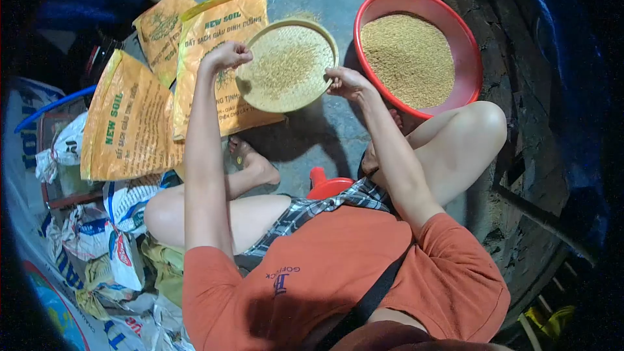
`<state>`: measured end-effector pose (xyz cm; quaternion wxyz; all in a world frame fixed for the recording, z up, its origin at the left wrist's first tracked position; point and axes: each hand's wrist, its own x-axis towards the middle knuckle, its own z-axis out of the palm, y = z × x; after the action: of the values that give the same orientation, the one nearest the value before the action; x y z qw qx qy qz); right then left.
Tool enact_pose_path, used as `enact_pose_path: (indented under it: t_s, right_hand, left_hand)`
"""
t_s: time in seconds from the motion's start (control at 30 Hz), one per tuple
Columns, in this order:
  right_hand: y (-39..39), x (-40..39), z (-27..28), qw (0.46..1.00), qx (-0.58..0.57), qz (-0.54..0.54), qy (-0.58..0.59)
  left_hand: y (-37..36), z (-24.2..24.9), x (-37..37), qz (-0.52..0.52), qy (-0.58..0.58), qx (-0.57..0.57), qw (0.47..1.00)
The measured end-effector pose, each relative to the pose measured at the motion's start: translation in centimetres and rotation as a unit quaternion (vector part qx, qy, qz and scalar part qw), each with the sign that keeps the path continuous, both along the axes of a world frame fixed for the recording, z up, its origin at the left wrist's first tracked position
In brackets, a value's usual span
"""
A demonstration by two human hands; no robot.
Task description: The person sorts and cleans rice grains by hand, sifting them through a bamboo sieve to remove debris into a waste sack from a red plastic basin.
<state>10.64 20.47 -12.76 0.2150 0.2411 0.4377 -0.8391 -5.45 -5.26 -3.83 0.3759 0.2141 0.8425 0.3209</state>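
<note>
A round, shallow woven tray is held up in front of me, with a thin layer of grain spread over its middle. My right hand grips the tray's right rim, thumb and fingers wrapped round it. At the upper left rim is my left hand, its fingers closed together; whether they pinch grain or anything else is too small to tell. To the right of the tray stands a red basin holding a large heap of grain.
Yellow printed sacks lie at the left and partly beneath the tray. Crumpled white bags are piled at the lower left. A red plastic stool shows between my legs. A pole lies at the right. Loose grain is scattered on the floor at the top.
</note>
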Motion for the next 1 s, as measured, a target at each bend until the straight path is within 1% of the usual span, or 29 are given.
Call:
enact_pose_path:
  t_s: [0.03,0.07,0.1,0.13,0.17,0.2,0.27,0.3,0.33,0.4,0.47,0.5,0.53,0.6,0.63,0.7,0.73,0.8,0.83,0.87,0.9,0.97,1.0]
  right_hand:
    - [0.1,0.1,-0.1,1.0,-0.009,0.009,0.002]
    - [0.1,0.1,-0.2,1.0,-0.017,0.019,0.006]
    - [-0.1,0.2,0.1,1.0,-0.01,0.015,0.007]
    - [-0.4,0.4,0.8,1.0,-0.01,0.011,0.001]
    - [-0.4,0.3,0.0,0.999,-0.017,0.028,0.002]
    - [-0.4,0.0,-1.1,0.999,-0.023,0.046,0.003]
    - [-1.1,0.1,-1.7,0.999,-0.019,0.047,-0.007]
    - [-1.4,0.3,-1.0,0.998,-0.021,0.05,-0.008]
    - [-1.7,0.5,-0.8,0.998,-0.03,0.05,-0.006]
    - [-2.3,0.2,-2.3,0.998,-0.041,0.057,-0.007]
    - [-2.7,0.1,-2.6,0.996,-0.05,0.075,-0.009]
    - [-2.9,0.3,-2.5,0.994,-0.056,0.094,-0.011]
    - [-2.9,0.4,-2.4,0.994,-0.059,0.093,-0.013]
    - [-2.8,0.4,-2.4,0.993,-0.039,0.113,-0.015]
    - [-2.8,0.4,-2.4,0.993,-0.045,0.109,-0.01]
    - [-2.6,0.5,-2.0,0.994,-0.045,0.103,-0.009]
    - [-2.6,0.5,-1.7,0.995,-0.041,0.093,-0.007]
    - [-2.4,0.3,-1.1,0.995,-0.044,0.086,-0.009]
    - [-2.2,0.4,-0.7,0.997,-0.054,0.06,-0.01]
    - [-2.0,0.3,-0.5,0.997,-0.064,0.035,-0.011]
    - [-1.4,-0.4,-1.9,0.993,-0.102,0.052,-0.005]
    - [-1.0,-0.6,-1.4,0.997,-0.072,0.029,0.009]
    - [-0.6,-0.4,-0.5,0.998,-0.06,0.019,0.012]
  left_hand:
    - [0.8,-0.2,-1.1,-0.054,-0.002,-0.078,0.995]
    - [1.7,-0.3,-2.3,-0.06,0.005,-0.078,0.995]
    - [2.7,-0.2,-3.4,-0.088,0.021,-0.113,0.989]
    - [4.2,0.9,-3.4,-0.115,0.038,-0.146,0.982]
    - [5.7,2.4,-3.9,-0.119,0.083,-0.147,0.978]
    - [6.6,1.3,-6.6,-0.098,0.105,-0.141,0.98]
    - [9.2,1.9,-10.2,-0.037,0.164,-0.017,0.986]
    - [10.7,2.4,-11.7,0.006,0.243,0.083,0.966]
    - [12.1,3.4,-12.3,0.049,0.316,0.18,0.93]
    - [14.1,6.0,-13.0,0.069,0.42,0.176,0.888]
    - [14.5,7.7,-13.5,0.126,0.416,0.172,0.884]
    - [14.4,8.0,-13.7,0.141,0.44,0.191,0.866]
    - [14.0,8.1,-13.8,0.154,0.463,0.184,0.853]
    - [12.3,8.3,-13.5,0.15,0.377,0.181,0.896]
    - [11.7,8.1,-12.8,0.152,0.376,0.178,0.897]
    - [9.9,8.1,-10.6,0.178,0.32,0.113,0.924]
    - [8.9,7.1,-10.4,0.182,0.32,0.11,0.923]
    - [7.2,4.0,-9.6,0.175,0.401,0.133,0.889]
    - [6.0,3.3,-9.6,0.174,0.348,0.136,0.911]
    - [4.7,2.5,-9.4,0.181,0.349,0.134,0.91]
    - [3.3,1.7,-8.8,0.208,0.327,0.131,0.913]
    - [1.0,1.0,-5.9,0.272,0.297,0.115,0.908]
    - [-0.3,-0.5,-5.1,0.282,0.294,0.112,0.906]
